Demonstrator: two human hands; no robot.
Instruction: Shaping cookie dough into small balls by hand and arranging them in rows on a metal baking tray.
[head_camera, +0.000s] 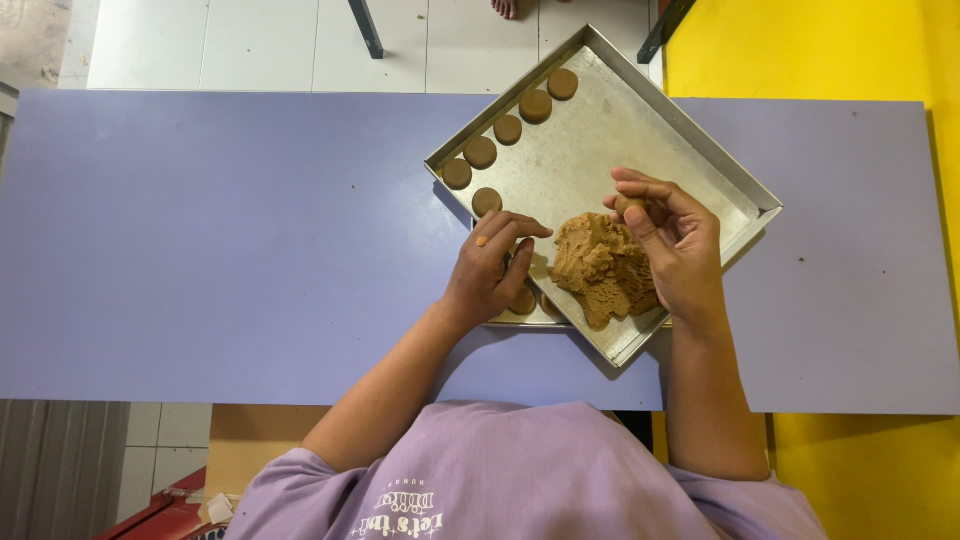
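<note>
Table: we see a long purple table (230, 240) with a white tiled floor past its far edge and a yellow floor on the right.
Tray: a square metal baking tray (690, 140) sits on the table, turned like a diamond, with one corner pointing at us.
Dough pile: a big lump of brown cookie dough (600, 268) lies in the near part of the tray, between our two hands.
Flat cookies: a row of round, flat dough discs (508, 129) runs along the tray's far left side, and one more disc (487, 201) sits just inside that row.
Right hand: our right hand (678, 245) is above the tray, just right of the dough pile. Its fingers are curled in, not wide, and the thumb and fingertips pinch a small ball of dough (630, 205).
Left hand: our left hand (492, 272) rests over the near left side of the tray, fingers bent and close together, pointing at the dough pile. We cannot tell if it holds anything. More flat discs (524, 301) peek out from under it.
Shirt: we wear a light purple shirt (520, 470) at the bottom of the view.
</note>
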